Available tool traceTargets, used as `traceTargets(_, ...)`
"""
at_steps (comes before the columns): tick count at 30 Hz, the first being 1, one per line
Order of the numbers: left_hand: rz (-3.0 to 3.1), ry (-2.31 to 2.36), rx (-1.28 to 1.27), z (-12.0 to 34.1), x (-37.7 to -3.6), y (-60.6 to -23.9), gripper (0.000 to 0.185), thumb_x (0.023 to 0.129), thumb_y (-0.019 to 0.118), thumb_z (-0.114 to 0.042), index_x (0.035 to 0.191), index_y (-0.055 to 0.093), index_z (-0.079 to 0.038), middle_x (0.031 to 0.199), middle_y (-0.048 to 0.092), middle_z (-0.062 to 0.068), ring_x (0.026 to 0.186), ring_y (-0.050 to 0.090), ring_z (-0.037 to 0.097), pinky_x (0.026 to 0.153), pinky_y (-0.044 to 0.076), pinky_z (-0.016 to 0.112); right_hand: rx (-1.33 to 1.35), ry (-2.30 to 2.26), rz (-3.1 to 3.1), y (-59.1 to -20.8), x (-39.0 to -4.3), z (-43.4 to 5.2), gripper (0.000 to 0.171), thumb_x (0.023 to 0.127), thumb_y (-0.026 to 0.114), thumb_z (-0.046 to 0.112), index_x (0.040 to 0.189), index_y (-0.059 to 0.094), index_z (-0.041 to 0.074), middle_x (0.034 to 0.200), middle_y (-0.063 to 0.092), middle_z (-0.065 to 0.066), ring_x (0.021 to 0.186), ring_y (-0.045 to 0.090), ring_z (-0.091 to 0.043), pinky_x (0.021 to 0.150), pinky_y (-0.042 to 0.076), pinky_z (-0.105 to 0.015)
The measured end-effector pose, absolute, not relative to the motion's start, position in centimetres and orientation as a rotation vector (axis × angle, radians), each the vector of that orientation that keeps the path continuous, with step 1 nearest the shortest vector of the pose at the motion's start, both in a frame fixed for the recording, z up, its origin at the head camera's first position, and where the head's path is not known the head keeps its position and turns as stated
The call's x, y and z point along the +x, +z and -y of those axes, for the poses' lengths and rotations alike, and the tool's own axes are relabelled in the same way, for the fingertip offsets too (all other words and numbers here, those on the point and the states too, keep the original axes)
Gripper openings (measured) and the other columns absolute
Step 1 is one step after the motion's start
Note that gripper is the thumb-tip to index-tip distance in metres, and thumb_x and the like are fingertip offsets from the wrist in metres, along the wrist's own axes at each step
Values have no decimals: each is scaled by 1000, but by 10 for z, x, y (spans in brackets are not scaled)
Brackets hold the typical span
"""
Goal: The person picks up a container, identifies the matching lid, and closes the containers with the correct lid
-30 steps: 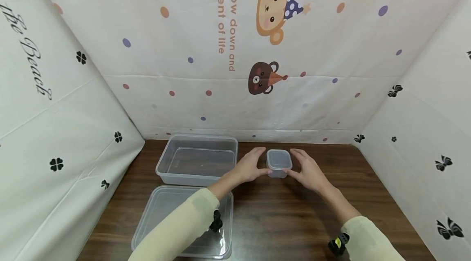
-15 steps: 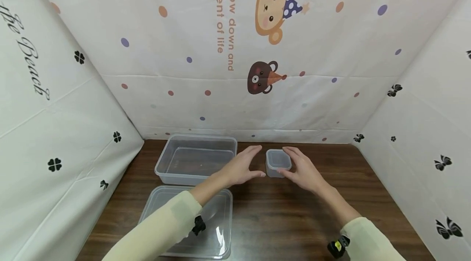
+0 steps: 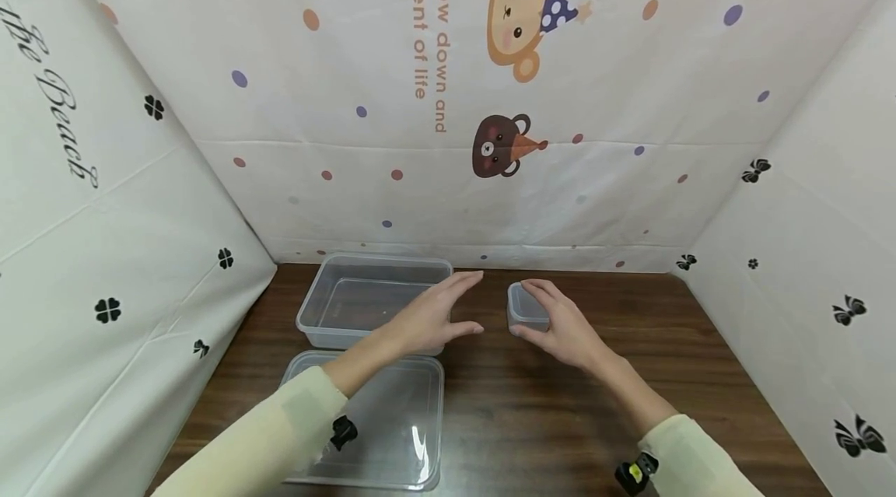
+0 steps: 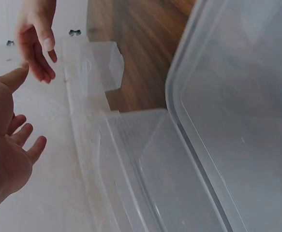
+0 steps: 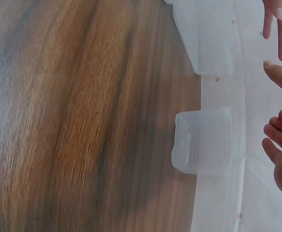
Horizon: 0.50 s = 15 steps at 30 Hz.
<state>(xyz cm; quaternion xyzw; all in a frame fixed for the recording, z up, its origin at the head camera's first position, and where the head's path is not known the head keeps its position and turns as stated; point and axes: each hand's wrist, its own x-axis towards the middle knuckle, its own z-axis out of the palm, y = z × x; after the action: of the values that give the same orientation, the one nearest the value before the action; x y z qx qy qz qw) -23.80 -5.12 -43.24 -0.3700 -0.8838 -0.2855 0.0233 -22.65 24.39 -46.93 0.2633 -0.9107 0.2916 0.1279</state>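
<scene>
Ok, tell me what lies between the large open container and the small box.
Bare wooden tabletop lies between the container and small box in the head view; the left hand partly covers that gap.

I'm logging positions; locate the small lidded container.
In the head view, the small lidded container stands near the back edge of the table, right of the large open container, partly hidden by the right hand.

A makeshift booth, home or workplace unclear: behind the wood-grain table [image 3: 539, 419] stands a creased white backdrop [image 3: 458, 197] with cartoon animal heads [image 3: 495, 145], left of the table a clover-printed sheet [image 3: 122, 225], right of it a bow-printed sheet [image 3: 805, 232]
</scene>
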Motion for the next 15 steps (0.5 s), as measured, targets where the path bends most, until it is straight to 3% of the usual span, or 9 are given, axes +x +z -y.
traceTargets(8,2691,-771,-1146,78,-235,-431,86,97,80,-41,165,37,-10,168,39,5,150,44,27,118,44,45,762,860,2660,-465,-221,-235,82,92,84,46,156,51,6,152,52,-9,134,56,-32,102,54,-54)
traceTargets(15,2652,-645,-1123,111,-226,-433,86,97,79,-40,163,38,-5,167,40,9,147,48,31,117,44,48,775,880,2638,-468,-212,-227,82,93,82,47,156,50,6,154,51,-14,134,57,-38,99,54,-58)
